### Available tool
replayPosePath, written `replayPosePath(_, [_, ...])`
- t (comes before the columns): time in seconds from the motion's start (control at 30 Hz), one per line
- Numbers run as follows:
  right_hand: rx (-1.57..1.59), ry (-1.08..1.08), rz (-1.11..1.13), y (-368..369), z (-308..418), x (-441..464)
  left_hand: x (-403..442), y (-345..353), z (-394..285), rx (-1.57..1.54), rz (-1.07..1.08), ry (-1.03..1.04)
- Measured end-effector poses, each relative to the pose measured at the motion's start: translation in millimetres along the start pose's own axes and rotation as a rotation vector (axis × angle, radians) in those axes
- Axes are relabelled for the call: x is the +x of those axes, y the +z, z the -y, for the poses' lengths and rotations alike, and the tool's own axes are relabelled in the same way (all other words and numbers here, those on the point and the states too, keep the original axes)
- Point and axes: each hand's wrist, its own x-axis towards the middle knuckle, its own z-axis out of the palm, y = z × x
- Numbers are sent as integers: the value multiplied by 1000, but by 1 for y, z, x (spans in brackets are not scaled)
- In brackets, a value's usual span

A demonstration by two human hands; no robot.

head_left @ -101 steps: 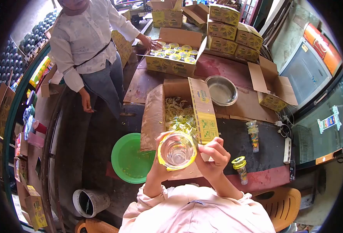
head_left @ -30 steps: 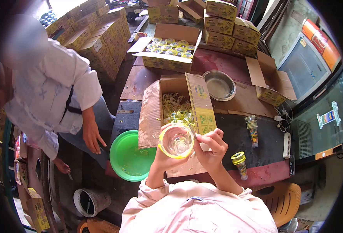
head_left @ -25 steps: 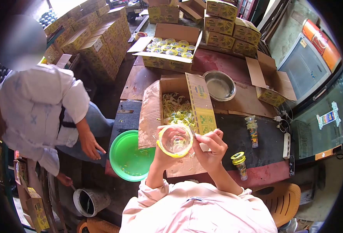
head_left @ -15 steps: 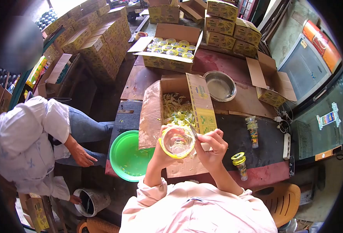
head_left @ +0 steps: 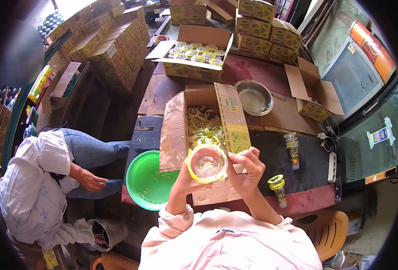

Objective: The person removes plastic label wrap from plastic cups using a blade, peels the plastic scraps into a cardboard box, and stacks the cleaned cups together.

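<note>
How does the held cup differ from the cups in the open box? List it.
The held cup looks clear; the boxed cups show printed tops.
The held cup is in the left hand; the boxed cups sit packed together in the open box.
The held cup looks larger; the boxed cups, farther off, smaller.
All show yellow rims.

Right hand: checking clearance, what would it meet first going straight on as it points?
The right hand would probably meet the clear cup in the left hand first; any gap is unclear.
</note>
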Motion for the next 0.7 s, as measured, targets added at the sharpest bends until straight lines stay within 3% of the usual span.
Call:
replayPosePath(0.13, [40, 9, 5, 0, -1, 2, -3, -2, 4, -54, 48, -18])
replayPosePath(0.23, [44, 13, 7, -1, -2, -4, -3, 3, 0, -186, -50, -11])
replayPosePath(0.7, [88, 32, 8, 0, 0, -5, -1, 3, -7, -32, -8, -23])
